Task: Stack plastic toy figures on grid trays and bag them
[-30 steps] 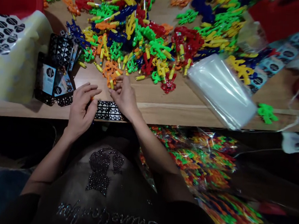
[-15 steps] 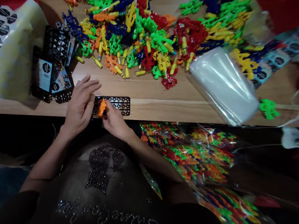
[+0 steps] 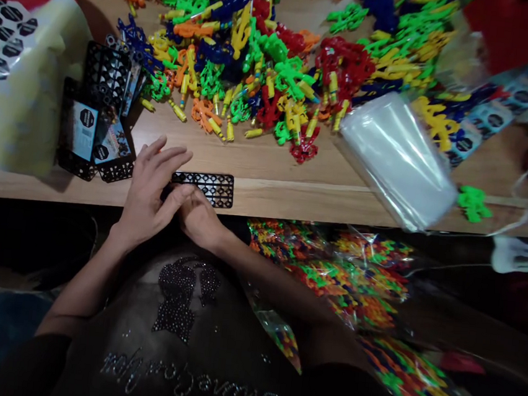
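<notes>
Over the table's front edge, my left hand (image 3: 150,190) is open, its fingers stretched out and its thumb reaching across to my right hand's fingertips. My right hand (image 3: 203,220) is closed, with its fingers curled under that thumb; whatever sits in them is hidden. Just beyond and partly under both hands lies a black perforated plastic rack (image 3: 220,189) with rows of holes. Only a speck of orange shows behind my left fingers.
Brightly coloured plastic figures (image 3: 276,68) are heaped across the back. Clear plastic bags (image 3: 399,155) lie to the right, near a lone green figure (image 3: 473,203). Black racks and printed cards (image 3: 81,130) sit left, beside a yellowish sheet (image 3: 24,113). Filled bags (image 3: 349,281) lie below the table.
The orange plastic piece in my right fingers has gone out of sight. My left thumb has moved right, onto my right fingertips. The view has shifted slightly.
</notes>
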The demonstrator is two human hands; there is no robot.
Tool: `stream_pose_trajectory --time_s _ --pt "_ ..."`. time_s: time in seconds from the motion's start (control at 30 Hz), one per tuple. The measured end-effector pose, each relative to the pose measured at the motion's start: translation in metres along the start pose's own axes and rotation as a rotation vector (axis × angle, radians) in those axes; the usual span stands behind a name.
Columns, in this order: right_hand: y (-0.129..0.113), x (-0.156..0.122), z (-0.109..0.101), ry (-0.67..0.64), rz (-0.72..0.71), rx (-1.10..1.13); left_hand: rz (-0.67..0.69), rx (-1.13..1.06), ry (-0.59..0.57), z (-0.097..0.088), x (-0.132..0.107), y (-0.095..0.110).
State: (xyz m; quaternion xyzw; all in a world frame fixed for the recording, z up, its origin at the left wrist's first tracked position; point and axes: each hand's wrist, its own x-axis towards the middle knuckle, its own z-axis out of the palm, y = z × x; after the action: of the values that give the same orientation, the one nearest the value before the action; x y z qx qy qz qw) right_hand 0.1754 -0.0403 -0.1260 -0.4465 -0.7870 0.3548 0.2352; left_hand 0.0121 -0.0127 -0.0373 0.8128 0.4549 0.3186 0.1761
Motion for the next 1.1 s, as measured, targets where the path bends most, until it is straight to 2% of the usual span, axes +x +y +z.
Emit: stream_pose_trajectory --time_s 0.1,0.17,0.23,0.3,0.33,0.4,0.5,0.63,0.73,0.87,1.1 --pt "0.014 0.022 -0.041 -0.1 -0.142 0.027 -0.034 0.025 0.052 0.003 0.0 0.0" --pt "0.029 0.042 -0.068 0.019 -0.145 -0.055 -0.026 0.024 0.078 0.004 0.001 -0.001" --pt "0.045 0.065 -0.086 0.192 0.006 -0.191 -0.015 0.025 0.075 0.005 0.001 -0.002" --pt "0.06 0.086 -0.092 0.278 0.204 -0.293 -0.023 0.032 0.067 0.004 0.001 -0.003" --pt "0.066 0.094 -0.091 0.285 0.276 -0.313 -0.029 0.033 0.064 0.003 0.001 -0.004" --pt "0.073 0.102 -0.085 0.269 0.318 -0.28 -0.035 0.024 0.066 0.002 0.001 -0.004" --pt "0.069 0.091 -0.075 0.238 0.207 -0.117 -0.049 -0.023 0.085 0.001 0.0 -0.006" --pt "0.041 0.06 -0.065 0.136 0.054 0.15 -0.057 -0.057 0.086 0.001 0.0 -0.008" --pt "0.022 0.048 -0.053 0.062 -0.024 0.259 -0.039 -0.071 0.075 0.001 0.002 -0.009" --pt "0.016 0.043 -0.035 0.006 -0.043 0.235 -0.034 -0.054 0.068 0.001 0.004 -0.01" --pt "0.001 0.027 -0.007 0.071 0.007 -0.029 -0.076 0.041 0.001 -0.005 0.004 -0.003"
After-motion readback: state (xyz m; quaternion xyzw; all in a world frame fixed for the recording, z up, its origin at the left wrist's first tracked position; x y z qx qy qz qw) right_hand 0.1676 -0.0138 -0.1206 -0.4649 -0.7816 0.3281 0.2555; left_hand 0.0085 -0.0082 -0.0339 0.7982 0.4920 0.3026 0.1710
